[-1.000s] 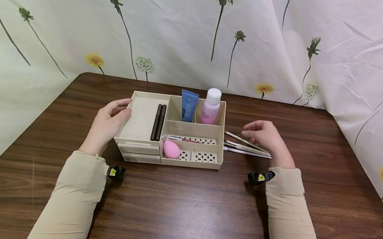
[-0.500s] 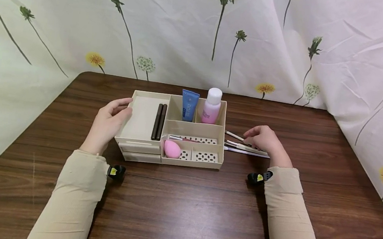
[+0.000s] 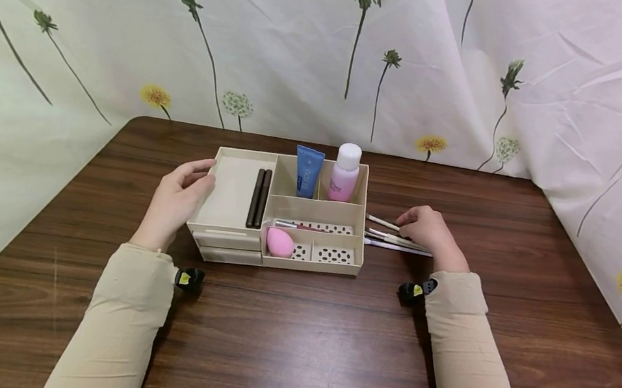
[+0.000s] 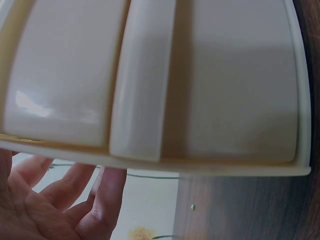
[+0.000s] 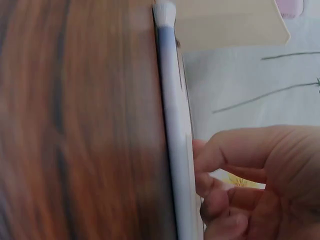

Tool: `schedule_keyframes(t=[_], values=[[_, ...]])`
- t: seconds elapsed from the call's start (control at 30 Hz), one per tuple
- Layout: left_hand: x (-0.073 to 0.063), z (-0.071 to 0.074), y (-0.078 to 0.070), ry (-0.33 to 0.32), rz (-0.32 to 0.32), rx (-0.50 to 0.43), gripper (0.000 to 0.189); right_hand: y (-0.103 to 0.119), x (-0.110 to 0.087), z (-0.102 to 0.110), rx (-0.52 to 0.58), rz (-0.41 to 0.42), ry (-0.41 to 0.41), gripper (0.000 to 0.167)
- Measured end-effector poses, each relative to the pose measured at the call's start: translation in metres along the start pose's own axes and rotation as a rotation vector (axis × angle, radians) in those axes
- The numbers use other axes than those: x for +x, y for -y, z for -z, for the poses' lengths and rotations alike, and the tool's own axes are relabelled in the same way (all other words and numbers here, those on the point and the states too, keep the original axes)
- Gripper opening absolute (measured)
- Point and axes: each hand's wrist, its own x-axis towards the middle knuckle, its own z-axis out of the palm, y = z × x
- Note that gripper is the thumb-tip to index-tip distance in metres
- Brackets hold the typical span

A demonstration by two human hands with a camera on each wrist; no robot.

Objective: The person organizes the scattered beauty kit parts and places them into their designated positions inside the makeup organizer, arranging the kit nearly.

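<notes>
A cream makeup organizer (image 3: 231,190) with drawers stands on the table. My left hand (image 3: 177,199) rests at its left side, fingers extended along the edge; in the left wrist view the fingers (image 4: 107,200) show beyond the drawer fronts. Several makeup brushes (image 3: 398,248) lie on the table right of the organizer. Over them, my right hand (image 3: 430,228) pinches the farthest makeup brush (image 3: 381,220) by its handle with thumb and fingertips. In the right wrist view a white-handled brush (image 5: 175,125) lies in front of the curled fingers (image 5: 217,200) and hides the pinched spot.
Two dark pens (image 3: 258,199) lie in the organizer's top tray. A blue tube (image 3: 307,172) and a pink bottle (image 3: 344,175) stand in its back compartments. A pink sponge (image 3: 280,242) and a brush (image 3: 301,226) sit nearer. Behind the table hangs a flowered cloth (image 3: 295,41).
My right hand has come down and slightly left onto the brushes, and its fingertips have closed at the farthest brush's handle. The left hand has stayed at the organizer.
</notes>
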Motion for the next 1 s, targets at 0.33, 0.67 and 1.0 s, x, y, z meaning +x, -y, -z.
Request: schedule_keyframes(t=[0.33, 0.67, 1.0], values=[[0.000, 0.000, 0.000, 0.001, 0.004, -0.004, 0.052, 0.006, 0.001, -0.006, -0.087, 0.044, -0.016, 0.021], [-0.001, 0.000, 0.000, 0.004, 0.005, -0.002, 0.052, 0.010, -0.003, -0.004, -0.053, 0.051, -0.109, 0.018], [-0.001, 0.000, -0.001, 0.002, -0.001, 0.005, 0.052, 0.016, -0.009, 0.007, 0.078, 0.061, -0.236, 0.029]])
